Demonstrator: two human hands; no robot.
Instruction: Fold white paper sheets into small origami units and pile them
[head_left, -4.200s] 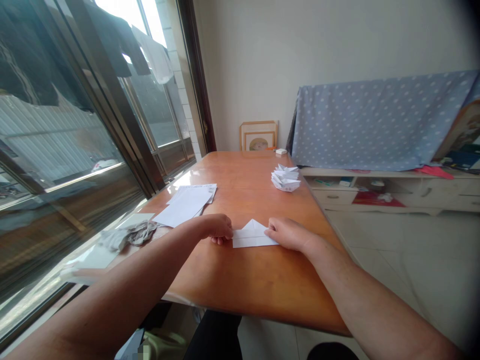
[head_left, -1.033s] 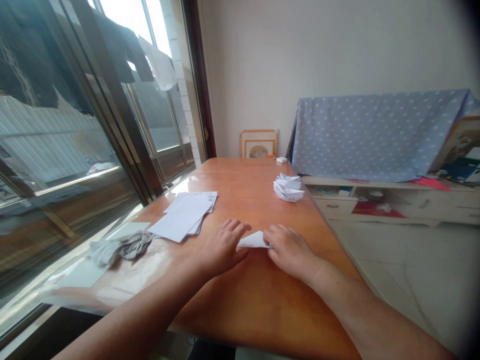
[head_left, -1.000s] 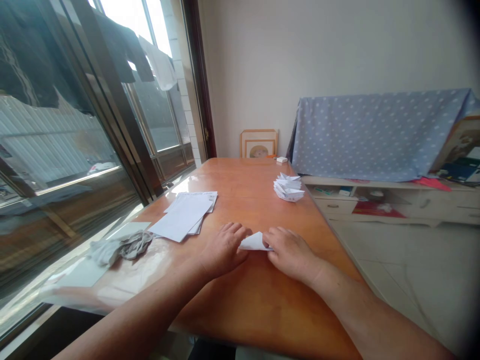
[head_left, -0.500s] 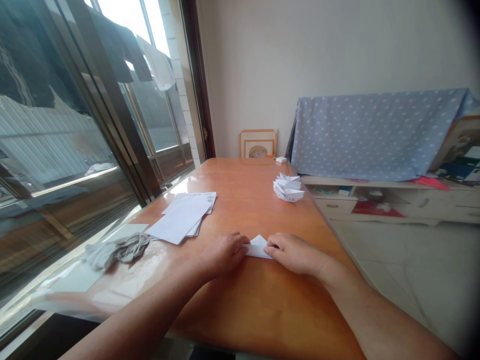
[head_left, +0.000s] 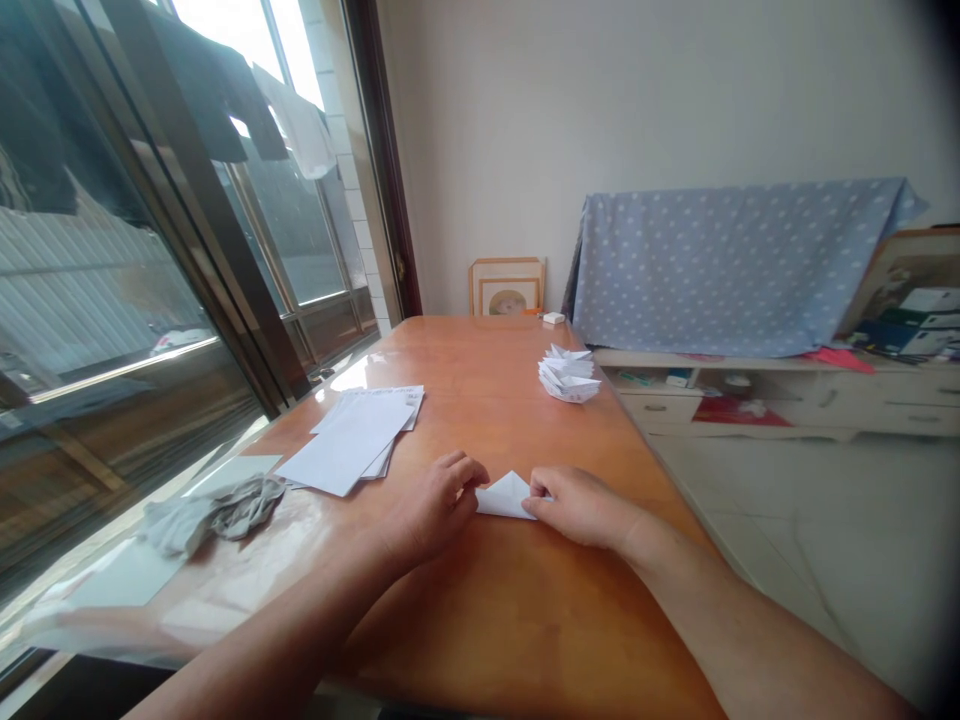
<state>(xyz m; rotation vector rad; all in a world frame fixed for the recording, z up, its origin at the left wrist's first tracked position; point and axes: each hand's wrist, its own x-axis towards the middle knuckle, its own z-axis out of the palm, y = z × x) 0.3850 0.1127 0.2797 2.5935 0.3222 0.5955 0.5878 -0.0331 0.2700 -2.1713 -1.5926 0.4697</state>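
Left hand (head_left: 433, 505) palm-down, fingers curled, fingertips on the left edge of a small white folded paper triangle (head_left: 507, 496); pressing or pinching, can't tell. Right hand (head_left: 581, 505) same on the right edge, fingers bent, tips on the paper. Triangle lies flat on the glossy orange-brown wooden table (head_left: 480, 620), between both hands, point facing away from the person. Fanned stack of flat white paper sheets (head_left: 352, 447) on the table left of the hands, well apart. Crumpled grey cloth (head_left: 206, 510) further left near the window. Pile of finished white folded paper pieces (head_left: 568, 373) at the far right table edge
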